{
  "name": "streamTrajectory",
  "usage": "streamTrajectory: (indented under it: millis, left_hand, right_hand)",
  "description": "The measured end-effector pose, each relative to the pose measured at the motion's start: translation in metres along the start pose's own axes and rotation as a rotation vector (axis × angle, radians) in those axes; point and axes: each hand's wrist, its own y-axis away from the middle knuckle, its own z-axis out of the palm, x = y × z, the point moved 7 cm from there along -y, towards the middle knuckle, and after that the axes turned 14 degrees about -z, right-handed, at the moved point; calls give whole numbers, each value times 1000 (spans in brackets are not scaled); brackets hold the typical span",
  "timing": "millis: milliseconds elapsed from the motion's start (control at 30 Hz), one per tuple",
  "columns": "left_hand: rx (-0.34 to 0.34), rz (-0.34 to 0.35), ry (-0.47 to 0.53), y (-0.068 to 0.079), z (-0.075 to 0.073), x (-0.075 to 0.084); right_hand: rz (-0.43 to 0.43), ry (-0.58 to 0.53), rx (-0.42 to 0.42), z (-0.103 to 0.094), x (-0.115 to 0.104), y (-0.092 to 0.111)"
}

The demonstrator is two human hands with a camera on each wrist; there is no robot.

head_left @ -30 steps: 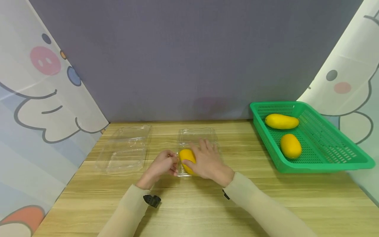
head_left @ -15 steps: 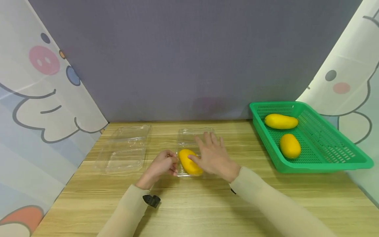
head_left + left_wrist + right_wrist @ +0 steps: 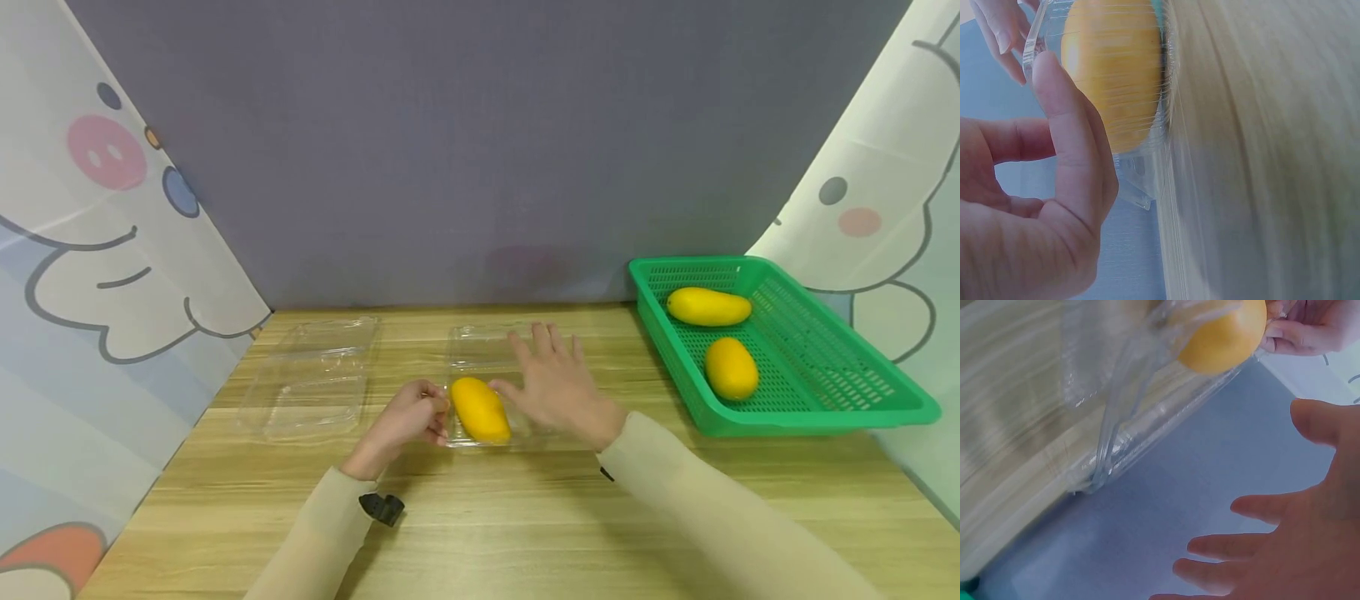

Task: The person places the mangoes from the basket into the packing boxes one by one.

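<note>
A yellow mango (image 3: 480, 410) lies in the left part of a clear plastic clamshell box (image 3: 480, 346), whose lid stands open at the back. My left hand (image 3: 411, 417) pinches the box's left rim; in the left wrist view its fingertip (image 3: 1047, 65) sits on the rim beside the mango (image 3: 1113, 75). My right hand (image 3: 561, 385) hovers over the right side of the box, fingers spread and holding nothing, with the thumb near the mango. In the right wrist view, the right hand (image 3: 1272, 544) is apart from the mango (image 3: 1225, 340).
A second clear clamshell box (image 3: 318, 387) stands open on the wooden table (image 3: 480, 517) at the left. At the right is a green plastic basket (image 3: 825, 421) with a long yellow fruit (image 3: 708, 307) and another mango (image 3: 731, 368). A grey panel (image 3: 480, 167) rises behind.
My right hand has let go of the mango and moved right and slightly up, leaving the mango lying in the box. The left hand keeps its place at the rim.
</note>
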Motion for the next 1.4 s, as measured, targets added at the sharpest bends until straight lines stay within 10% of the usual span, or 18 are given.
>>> streamTrajectory:
  millis: [1400]
  left_hand:
    - [-2,6,-10,-1,-2,-1]
  right_hand:
    - [77,-38,-7,-48,42,7]
